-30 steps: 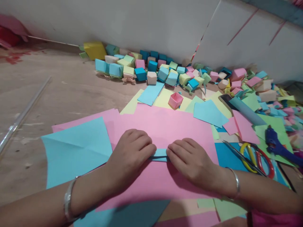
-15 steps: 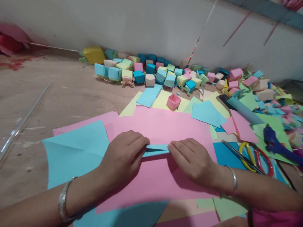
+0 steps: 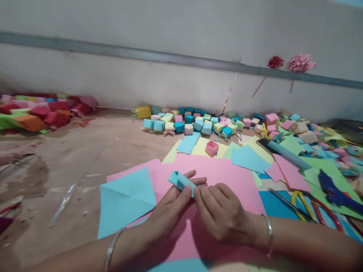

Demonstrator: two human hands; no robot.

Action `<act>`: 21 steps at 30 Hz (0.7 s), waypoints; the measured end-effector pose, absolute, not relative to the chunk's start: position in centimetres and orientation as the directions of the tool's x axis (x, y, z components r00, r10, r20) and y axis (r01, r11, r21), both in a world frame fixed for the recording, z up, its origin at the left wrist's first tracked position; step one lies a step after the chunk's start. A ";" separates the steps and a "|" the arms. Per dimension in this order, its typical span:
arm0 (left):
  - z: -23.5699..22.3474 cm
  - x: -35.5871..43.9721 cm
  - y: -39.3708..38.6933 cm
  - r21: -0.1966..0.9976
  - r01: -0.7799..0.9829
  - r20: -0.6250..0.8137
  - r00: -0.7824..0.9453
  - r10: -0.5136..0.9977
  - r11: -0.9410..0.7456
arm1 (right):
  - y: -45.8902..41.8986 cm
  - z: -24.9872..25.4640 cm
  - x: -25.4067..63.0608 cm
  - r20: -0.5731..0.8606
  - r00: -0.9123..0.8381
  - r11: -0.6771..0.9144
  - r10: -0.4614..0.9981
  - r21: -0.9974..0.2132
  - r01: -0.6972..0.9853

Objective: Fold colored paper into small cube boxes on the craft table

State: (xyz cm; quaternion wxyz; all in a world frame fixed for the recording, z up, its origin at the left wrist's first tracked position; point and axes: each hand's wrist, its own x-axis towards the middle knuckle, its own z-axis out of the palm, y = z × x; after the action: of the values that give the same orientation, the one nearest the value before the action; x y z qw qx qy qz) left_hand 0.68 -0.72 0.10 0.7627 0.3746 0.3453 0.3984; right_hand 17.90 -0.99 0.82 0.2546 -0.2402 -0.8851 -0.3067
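A folded strip of light blue paper [image 3: 181, 180] is held above a large pink sheet [image 3: 227, 170]. My left hand [image 3: 172, 206] lies under the strip, palm up, its thumb pressing the paper against the fingers. At the strip's right end, my right hand [image 3: 218, 211] pinches it between thumb and bent fingers. The strip's far left end shows a small folded opening. Left of my hands lies a creased light blue sheet [image 3: 124, 196], partly over the pink paper. A small open pink paper box [image 3: 211, 148] stands beyond my hands.
Several small paper cubes [image 3: 188, 119] line the wall. To the right lie scissors [image 3: 292, 204], a blue glue gun [image 3: 334, 190], a phone [image 3: 265, 145] and cut paper. More coloured paper shapes [image 3: 56, 113] pile at the far left. A clear stick [image 3: 64, 204] lies on the left.
The light blue strip, earlier flat between both hands on the pink sheet, is now lifted and tilted. My left hand has turned palm up beneath it. The view has tipped upward.
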 end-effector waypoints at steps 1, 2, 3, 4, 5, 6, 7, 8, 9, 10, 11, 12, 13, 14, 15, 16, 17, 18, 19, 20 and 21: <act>0.1 0.5 -0.5 0.869 -0.343 -0.212 0.394 0.894 0.357 | -0.9 0.5 17.1 0.614 -0.741 0.698 0.273 0.404 0.592; 0.0 0.2 -0.2 0.895 -0.322 -0.189 0.355 0.916 0.310 | -0.7 0.1 16.5 0.631 -0.723 0.707 0.283 0.372 0.602; -0.2 0.0 0.2 0.920 -0.289 -0.164 0.327 0.931 0.264 | -0.5 -0.2 16.2 0.646 -0.703 0.729 0.296 0.323 0.604; -0.4 -0.3 0.6 0.942 -0.252 -0.140 0.312 0.940 0.224 | -0.1 -0.3 16.0 0.656 -0.687 0.761 0.311 0.261 0.594; -0.6 -0.5 0.9 0.956 -0.221 -0.123 0.303 0.945 0.195 | 0.2 -0.3 16.1 0.660 -0.677 0.796 0.327 0.194 0.573; -0.8 -0.6 1.3 0.965 -0.196 -0.114 0.292 0.950 0.176 | 0.6 -0.2 16.3 0.666 -0.664 0.825 0.339 0.129 0.550; -1.0 -0.7 1.5 0.971 -0.171 -0.112 0.294 0.949 0.167 | 0.9 0.1 16.8 0.680 -0.645 0.844 0.349 0.072 0.532; -1.2 -0.8 1.6 0.978 -0.139 -0.109 0.306 0.946 0.157 | 1.2 0.4 17.2 0.702 -0.614 0.850 0.361 0.022 0.526; -1.3 -0.8 1.6 0.985 -0.101 -0.097 0.327 0.940 0.137 | 1.5 0.8 17.7 0.727 -0.574 0.849 0.377 -0.024 0.527; -1.3 -0.9 1.6 0.993 -0.058 -0.079 0.359 0.930 0.107 | 1.7 1.1 18.1 0.746 -0.532 0.846 0.400 -0.077 0.527; -1.2 -0.9 1.4 0.997 -0.014 -0.061 0.392 0.918 0.072 | 1.9 1.4 18.4 0.748 -0.502 0.842 0.434 -0.138 0.521; -1.2 -0.9 1.3 0.999 0.027 -0.041 0.428 0.903 0.032 | 2.0 1.6 18.6 0.738 -0.484 0.838 0.471 -0.203 0.506; -1.1 -1.0 1.1 0.998 0.058 -0.020 0.461 0.887 -0.007 | 2.1 1.7 18.7 0.718 -0.478 0.834 0.505 -0.265 0.484; -0.9 -1.1 1.0 0.996 0.078 -0.006 0.494 0.870 -0.038 | 2.2 1.7 18.6 0.698 -0.480 0.830 0.530 -0.314 0.460; -0.8 -1.1 0.9 0.994 0.089 0.001 0.519 0.855 -0.056 | 2.3 1.6 18.5 0.692 -0.478 0.829 0.542 -0.346 0.439; -0.7 -1.2 0.9 0.993 0.099 -0.001 0.536 0.844 -0.062 | 2.3 1.4 18.3 0.694 -0.471 0.829 0.545 -0.363 0.425; -0.6 -1.2 0.9 0.992 0.110 -0.005 0.541 0.841 -0.065 | 2.3 1.2 18.2 0.704 -0.459 0.831 0.542 -0.366 0.420; -0.5 -1.2 0.9 0.990 0.123 -0.009 0.538 0.843 -0.068 | 2.2 1.0 18.0 0.718 -0.445 0.833 0.536 -0.361 0.420; -0.4 -1.2 0.9 0.987 0.140 -0.012 0.535 0.845 -0.074 | 2.2 0.8 17.9 0.729 -0.433 0.833 0.531 -0.353 0.426; -0.3 -1.2 1.0 0.983 0.160 -0.016 0.542 0.840 -0.085 | 2.2 0.6 17.9 0.731 -0.428 0.831 0.531 -0.350 0.433; -0.3 -1.3 1.0 0.979 0.176 -0.016 0.552 0.834 -0.098 | 2.1 0.6 17.9 0.729 -0.430 0.830 0.533 -0.352 0.433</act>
State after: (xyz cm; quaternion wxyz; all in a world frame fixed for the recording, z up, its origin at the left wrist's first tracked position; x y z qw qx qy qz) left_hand -1.26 1.02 -0.26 0.5595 0.6803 0.3713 0.2938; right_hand 17.93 2.15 0.55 0.4506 -0.2864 -0.8437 0.0555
